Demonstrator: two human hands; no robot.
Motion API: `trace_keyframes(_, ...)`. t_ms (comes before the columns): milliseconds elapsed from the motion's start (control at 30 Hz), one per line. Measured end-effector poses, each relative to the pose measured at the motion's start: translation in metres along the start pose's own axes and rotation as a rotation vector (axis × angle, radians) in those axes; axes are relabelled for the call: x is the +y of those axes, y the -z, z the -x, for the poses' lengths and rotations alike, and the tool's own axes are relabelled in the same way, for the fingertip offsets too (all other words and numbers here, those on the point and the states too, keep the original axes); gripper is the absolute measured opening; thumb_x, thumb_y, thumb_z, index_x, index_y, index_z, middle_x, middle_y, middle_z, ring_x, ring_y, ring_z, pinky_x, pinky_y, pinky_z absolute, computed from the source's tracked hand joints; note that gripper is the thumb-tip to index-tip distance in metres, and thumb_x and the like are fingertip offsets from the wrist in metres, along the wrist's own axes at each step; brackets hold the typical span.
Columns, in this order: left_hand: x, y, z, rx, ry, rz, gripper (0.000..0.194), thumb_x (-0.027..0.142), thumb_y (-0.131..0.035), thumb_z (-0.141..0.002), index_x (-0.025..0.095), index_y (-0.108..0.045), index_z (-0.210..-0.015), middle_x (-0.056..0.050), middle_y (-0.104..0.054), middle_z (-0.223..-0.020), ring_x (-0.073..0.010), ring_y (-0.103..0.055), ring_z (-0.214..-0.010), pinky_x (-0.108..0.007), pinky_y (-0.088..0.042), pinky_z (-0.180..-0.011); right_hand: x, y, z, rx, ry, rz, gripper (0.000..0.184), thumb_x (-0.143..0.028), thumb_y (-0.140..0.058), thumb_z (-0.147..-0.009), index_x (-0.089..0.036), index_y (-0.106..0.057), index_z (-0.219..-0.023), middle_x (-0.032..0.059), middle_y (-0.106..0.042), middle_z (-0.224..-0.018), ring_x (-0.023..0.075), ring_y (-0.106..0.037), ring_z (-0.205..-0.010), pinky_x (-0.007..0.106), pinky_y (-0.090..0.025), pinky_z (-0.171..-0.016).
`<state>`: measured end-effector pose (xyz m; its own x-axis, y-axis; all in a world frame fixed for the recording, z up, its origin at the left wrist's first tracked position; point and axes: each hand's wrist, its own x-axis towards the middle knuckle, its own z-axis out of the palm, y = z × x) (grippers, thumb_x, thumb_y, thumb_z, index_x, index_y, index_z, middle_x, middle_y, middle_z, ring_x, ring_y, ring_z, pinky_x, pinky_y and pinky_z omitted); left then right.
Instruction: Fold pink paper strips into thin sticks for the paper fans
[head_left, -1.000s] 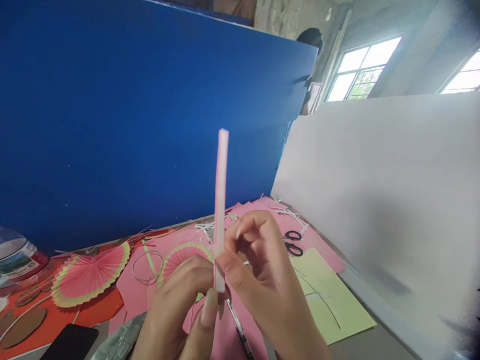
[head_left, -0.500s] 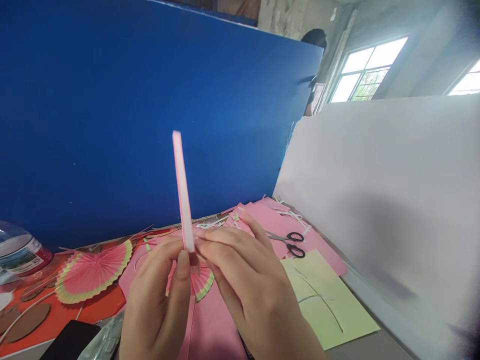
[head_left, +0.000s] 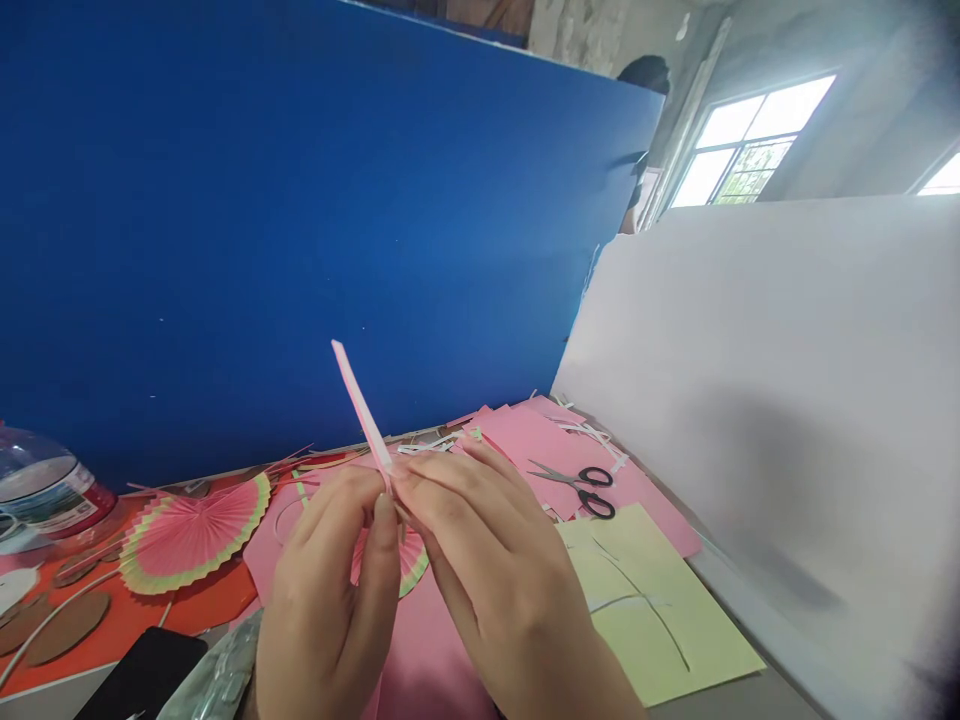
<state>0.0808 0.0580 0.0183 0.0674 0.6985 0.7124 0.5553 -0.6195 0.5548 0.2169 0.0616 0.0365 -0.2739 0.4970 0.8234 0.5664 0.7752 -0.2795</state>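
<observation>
A narrow pink paper strip with a pale face (head_left: 361, 408) rises from between my fingertips, leaning to the left. My left hand (head_left: 334, 590) pinches its lower end between thumb and fingers. Against it from the other side, my right hand (head_left: 495, 550) is closed on the same end, and its fingertips hide the strip's base. Behind and below the hands, a pleated pink paper fan with a green edge (head_left: 413, 562) shows in part. A second, larger pleated fan (head_left: 199, 530) lies to the left.
Black-handled scissors (head_left: 577, 482) lie on pink paper sheets (head_left: 517, 430). A yellow-green sheet (head_left: 652, 610) with cut slits is at right. Left are a plastic bottle (head_left: 56, 490), brown discs (head_left: 69, 628) and a black phone (head_left: 146, 670). Blue (head_left: 262, 200) and white panels (head_left: 750, 320) stand behind.
The strip has tipped to the left and shows less of its length above my fingers. Both hands stay together on it, and the view has shifted slightly.
</observation>
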Motion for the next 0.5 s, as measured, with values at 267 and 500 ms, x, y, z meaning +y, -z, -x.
trace_keyframes(267, 0.0010, -0.0012, -0.0005, -0.013, -0.050, -0.088, 0.015, 0.009, -0.042, -0.092, 0.020, -0.053, -0.091, -0.001, -0.058, -0.084, -0.0146, -0.053, -0.080, -0.026, -0.043, -0.070, 0.0011, 0.0028, -0.0018, 0.026, -0.008, -0.012, 0.018, -0.009, -0.047, -0.096, -0.012, -0.064, -0.101, 0.0065, -0.072, -0.097, 0.0147, -0.064, -0.093, 0.031, -0.049, -0.090)
trace_keyframes(500, -0.0019, -0.0015, -0.0025, -0.041, -0.135, -0.129, 0.020, 0.000, -0.039, -0.089, 0.017, -0.049, -0.087, -0.002, -0.053, -0.078, -0.0139, -0.049, -0.074, -0.025, -0.042, -0.069, 0.0046, 0.0062, 0.0000, -0.015, 0.056, 0.017, 0.018, -0.008, -0.047, -0.096, -0.009, -0.064, -0.101, 0.0070, -0.072, -0.096, 0.0156, -0.063, -0.092, 0.031, -0.050, -0.087)
